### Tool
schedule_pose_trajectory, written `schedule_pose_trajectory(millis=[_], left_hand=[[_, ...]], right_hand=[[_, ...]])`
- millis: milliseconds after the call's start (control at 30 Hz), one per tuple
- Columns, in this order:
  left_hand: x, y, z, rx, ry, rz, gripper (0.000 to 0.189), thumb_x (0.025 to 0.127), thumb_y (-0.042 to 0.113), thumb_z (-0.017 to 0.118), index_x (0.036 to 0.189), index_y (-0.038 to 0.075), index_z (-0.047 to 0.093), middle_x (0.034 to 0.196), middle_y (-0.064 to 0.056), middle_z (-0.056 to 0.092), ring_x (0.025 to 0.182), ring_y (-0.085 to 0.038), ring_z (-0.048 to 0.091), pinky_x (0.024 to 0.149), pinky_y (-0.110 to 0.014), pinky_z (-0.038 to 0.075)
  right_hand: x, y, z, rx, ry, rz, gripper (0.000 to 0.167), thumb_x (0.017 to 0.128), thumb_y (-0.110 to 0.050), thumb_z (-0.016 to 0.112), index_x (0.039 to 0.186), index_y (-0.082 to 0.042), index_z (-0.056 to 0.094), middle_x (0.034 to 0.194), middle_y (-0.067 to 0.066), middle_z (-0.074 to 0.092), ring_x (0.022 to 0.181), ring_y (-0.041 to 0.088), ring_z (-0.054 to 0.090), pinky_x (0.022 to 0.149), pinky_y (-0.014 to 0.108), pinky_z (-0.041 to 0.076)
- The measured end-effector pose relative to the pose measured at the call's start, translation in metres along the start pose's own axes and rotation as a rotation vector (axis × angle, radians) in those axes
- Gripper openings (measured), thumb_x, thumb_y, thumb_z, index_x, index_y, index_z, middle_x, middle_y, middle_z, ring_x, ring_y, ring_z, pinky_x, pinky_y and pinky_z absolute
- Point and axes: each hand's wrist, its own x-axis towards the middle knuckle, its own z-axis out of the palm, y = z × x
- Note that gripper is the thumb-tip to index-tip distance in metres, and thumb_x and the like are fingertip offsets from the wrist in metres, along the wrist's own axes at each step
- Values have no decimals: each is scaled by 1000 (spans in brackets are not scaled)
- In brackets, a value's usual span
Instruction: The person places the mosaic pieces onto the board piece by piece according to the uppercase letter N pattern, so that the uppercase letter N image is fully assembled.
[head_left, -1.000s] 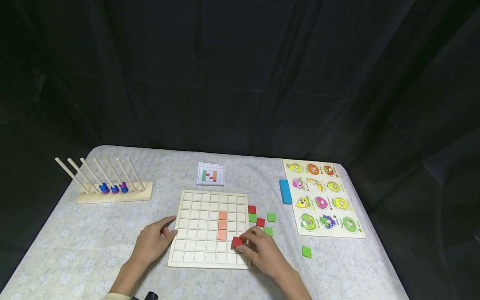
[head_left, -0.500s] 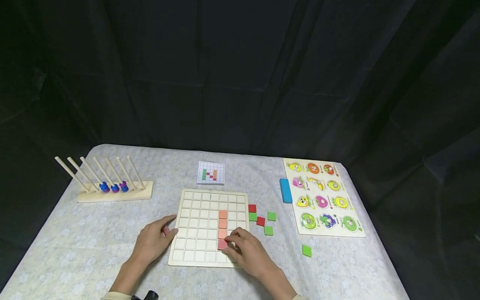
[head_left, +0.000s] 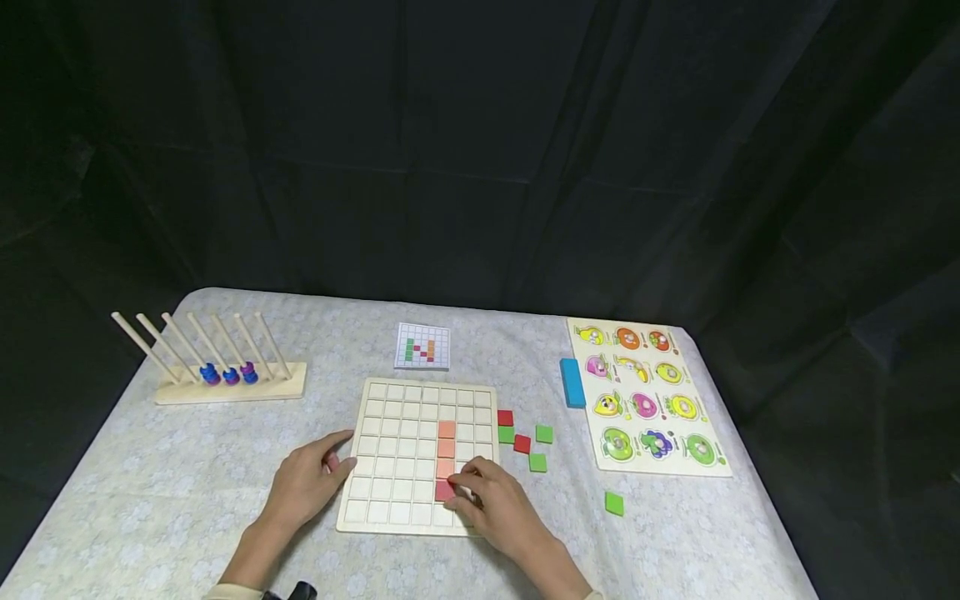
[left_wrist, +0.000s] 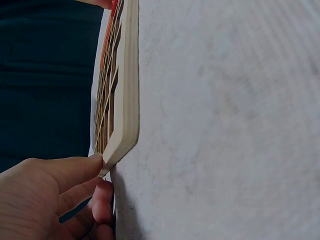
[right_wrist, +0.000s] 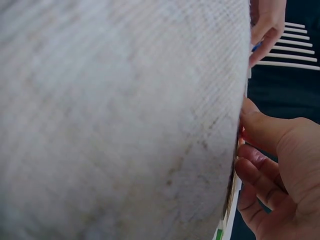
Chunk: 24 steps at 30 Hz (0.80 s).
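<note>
Backdrop: black curtain (head_left: 465,158) behind a table spread with pale flowered cloth (head_left: 150,500)
Grid board (head_left: 386,468): flat on the cloth before you; three orange tiles (head_left: 446,448) line one of its columns
Step in hand: you seem to be seating the red tile (head_left: 442,490) at the near end of that column; your fingers cover part of it, so you cannot tell from here whether it lies fully down
Next move: calls, I judge, for squaring it inside the cell's ridges, then a light release that leaves the orange tiles undisturbed
Right hand (head_left: 501,507): pinching the red tile at its right side between thumb and finger; the tile lies just left of your palm, touching the fingertips
Left hand (head_left: 302,483): thumb and forefinger apart, both against the board's left edge, apparently steadying it
Pattern card (head_left: 422,347): beyond the board; an orange column with red at its foot
Loose tiles (head_left: 522,444): red and green, to the board's right
</note>
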Motion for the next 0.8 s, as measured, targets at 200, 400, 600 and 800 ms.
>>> schedule_pose_trajectory(millis=[200, 400, 600, 800], left_hand=[[2, 1, 0, -10, -3, 7, 46, 90, 20, 72, 133, 6, 64, 71, 2, 58, 58, -10, 45, 52, -24, 34], [0, 1, -1, -3, -3, -2, 46, 90, 20, 72, 134, 7, 64, 71, 2, 58, 58, -10, 45, 51, -24, 33], [1, 2, -1, -4, -4, 8, 46, 90, 21, 72, 134, 7, 64, 71, 2, 59, 58, -10, 45, 52, -24, 34], [-2, 2, -2, 6, -30, 15, 49, 90, 21, 73, 135, 7, 63, 72, 2, 58, 57, -10, 44, 51, -24, 34]], right_hand=[[0, 0, 0, 42, 15, 11, 26, 87, -28, 77, 105, -10, 78, 98, -5, 63, 80, 4, 53, 66, 14, 46], [-1, 0, -1, 92, -6, 22, 26, 88, -26, 76, 107, -9, 77, 99, -3, 63, 77, 1, 50, 65, 14, 46], [-2, 2, -3, 102, -21, 36, 25, 90, -28, 74, 109, -10, 76, 99, -4, 63, 74, -2, 46, 64, 14, 44], [-4, 7, -14, 133, -14, 79, 20, 93, -27, 71, 106, -13, 76, 92, -10, 62, 71, -4, 46, 61, 14, 44]])
